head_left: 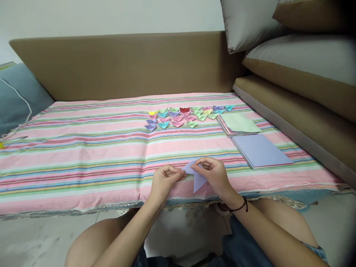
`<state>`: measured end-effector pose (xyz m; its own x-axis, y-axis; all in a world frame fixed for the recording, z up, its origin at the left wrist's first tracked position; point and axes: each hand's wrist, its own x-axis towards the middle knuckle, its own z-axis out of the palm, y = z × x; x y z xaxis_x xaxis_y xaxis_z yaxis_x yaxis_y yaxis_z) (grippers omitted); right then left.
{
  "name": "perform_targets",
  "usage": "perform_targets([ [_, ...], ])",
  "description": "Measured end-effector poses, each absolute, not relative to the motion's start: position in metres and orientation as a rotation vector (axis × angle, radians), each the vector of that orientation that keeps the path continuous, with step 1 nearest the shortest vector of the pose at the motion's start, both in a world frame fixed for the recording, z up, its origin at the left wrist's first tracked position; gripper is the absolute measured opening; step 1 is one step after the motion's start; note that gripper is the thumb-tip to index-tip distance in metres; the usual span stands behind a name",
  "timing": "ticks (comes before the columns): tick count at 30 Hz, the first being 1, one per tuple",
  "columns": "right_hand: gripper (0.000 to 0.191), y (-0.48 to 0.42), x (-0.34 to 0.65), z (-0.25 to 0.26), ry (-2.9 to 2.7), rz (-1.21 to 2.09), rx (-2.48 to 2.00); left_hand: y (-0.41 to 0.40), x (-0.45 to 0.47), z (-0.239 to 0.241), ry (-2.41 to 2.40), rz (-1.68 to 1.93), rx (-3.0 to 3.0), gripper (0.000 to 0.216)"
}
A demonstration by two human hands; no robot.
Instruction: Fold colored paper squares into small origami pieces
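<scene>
Lilac paper piece (198, 177), light and crease-prone, is being pinched by left hand (164, 181) and right hand (214, 174) at its folded upper corner.

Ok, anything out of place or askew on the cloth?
Nothing serious. The green sheet sits skewed atop its paper stack, and the striped cloth is creased along the middle. The held lilac paper looks intact.

Left hand (164, 182), right hand (214, 177), fingers (197, 168) pinched together, forearms (133, 231) converging
</scene>
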<state>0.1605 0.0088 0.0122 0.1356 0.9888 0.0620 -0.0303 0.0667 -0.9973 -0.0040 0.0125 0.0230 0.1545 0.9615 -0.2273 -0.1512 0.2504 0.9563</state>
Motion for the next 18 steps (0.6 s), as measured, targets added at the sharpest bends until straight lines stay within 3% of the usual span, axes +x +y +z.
perform_targets([
  [18, 0.018, 0.008, 0.1587, 0.0114, -1.201, 1.078, -1.141, 0.0126, 0.0003, 0.0229, 1.153, 1.075, 1.183, 0.022],
])
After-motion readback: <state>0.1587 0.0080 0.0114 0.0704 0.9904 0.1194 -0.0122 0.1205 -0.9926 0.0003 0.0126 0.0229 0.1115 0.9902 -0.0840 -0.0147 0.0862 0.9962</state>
